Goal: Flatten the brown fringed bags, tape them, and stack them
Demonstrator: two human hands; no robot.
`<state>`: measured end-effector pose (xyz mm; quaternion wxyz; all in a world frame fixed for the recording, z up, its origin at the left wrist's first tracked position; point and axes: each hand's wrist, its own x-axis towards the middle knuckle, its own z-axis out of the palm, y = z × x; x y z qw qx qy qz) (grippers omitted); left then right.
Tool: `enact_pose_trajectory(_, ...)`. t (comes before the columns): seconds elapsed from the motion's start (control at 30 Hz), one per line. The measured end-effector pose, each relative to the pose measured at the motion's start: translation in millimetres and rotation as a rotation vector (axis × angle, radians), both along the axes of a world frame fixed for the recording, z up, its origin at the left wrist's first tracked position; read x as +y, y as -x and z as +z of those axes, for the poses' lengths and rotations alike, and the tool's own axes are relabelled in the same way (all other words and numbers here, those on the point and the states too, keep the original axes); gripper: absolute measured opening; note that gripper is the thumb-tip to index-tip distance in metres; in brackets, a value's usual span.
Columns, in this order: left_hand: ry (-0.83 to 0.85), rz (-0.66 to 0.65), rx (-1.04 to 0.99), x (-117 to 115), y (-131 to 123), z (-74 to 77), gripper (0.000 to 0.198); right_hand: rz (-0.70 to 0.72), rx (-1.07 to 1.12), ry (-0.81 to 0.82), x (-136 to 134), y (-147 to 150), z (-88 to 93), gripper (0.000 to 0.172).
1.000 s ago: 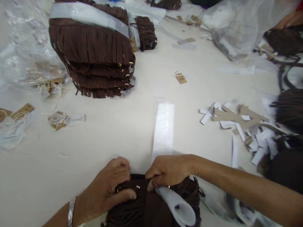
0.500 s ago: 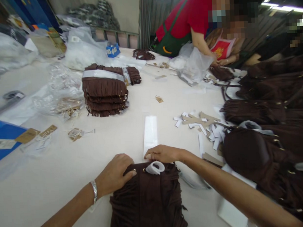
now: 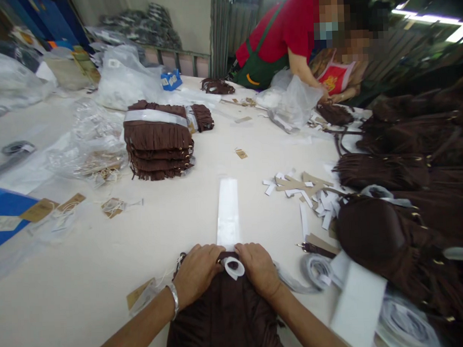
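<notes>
A dark brown fringed bag (image 3: 225, 315) lies in front of me at the bottom of the head view. My left hand (image 3: 199, 272) is closed over the left part of its far edge, fingers bent over the rim. On the right part of the same edge, my right hand (image 3: 258, 267) grips in the same way. Between the hands, a rolled white wrap (image 3: 234, 267) sits around a strap or handle at the edge. A flat white strip (image 3: 227, 209) stretches away from the bag on the table. Both sets of fingertips are partly hidden behind the edge.
A stack of fringed brown bags (image 3: 158, 140) stands back left. Cardboard and white paper scraps (image 3: 311, 188) lie right of centre, near a heap of brown bags (image 3: 401, 238). A white coil (image 3: 317, 271) rests right of my hands. Two people handle a plastic bag (image 3: 295, 98) across the table (image 3: 172, 211).
My left hand has slid right along the bag's edge. My right hand has turned and moved right, off the white strip's near end, to the edge's right part.
</notes>
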<state>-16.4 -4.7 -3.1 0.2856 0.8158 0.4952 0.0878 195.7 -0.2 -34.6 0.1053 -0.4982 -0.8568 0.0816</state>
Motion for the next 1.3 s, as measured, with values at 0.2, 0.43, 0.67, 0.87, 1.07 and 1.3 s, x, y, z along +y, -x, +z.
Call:
enact_pose_trajectory(0.2,0.07,0.02,-0.081,3,4,9.1,0.034,0.092,0.264,0.106,-11,-9,48.1,0.059)
enact_pose_trajectory(0.43,0.136,0.017,-0.129,6,4,17.5,0.024,-0.029,0.5,0.277,-20,18,50.1,0.025)
enact_pose_trajectory(0.67,0.137,-0.008,-0.198,10,5,0.1,0.027,0.09,0.6,0.245,-23,7,26.6,0.026)
enact_pose_trajectory(0.87,0.217,0.001,-0.221,15,4,-2.6,0.031,0.064,0.614,0.206,-26,3,23.8,0.023)
enact_pose_trajectory(1.07,0.198,0.002,-0.196,15,2,-7.5,0.032,0.072,0.492,0.098,-31,11,23.8,0.02)
enact_pose_trajectory(1.3,0.103,-0.033,-0.179,13,6,4.0,0.029,0.035,-0.004,-0.203,-66,22,39.1,0.039)
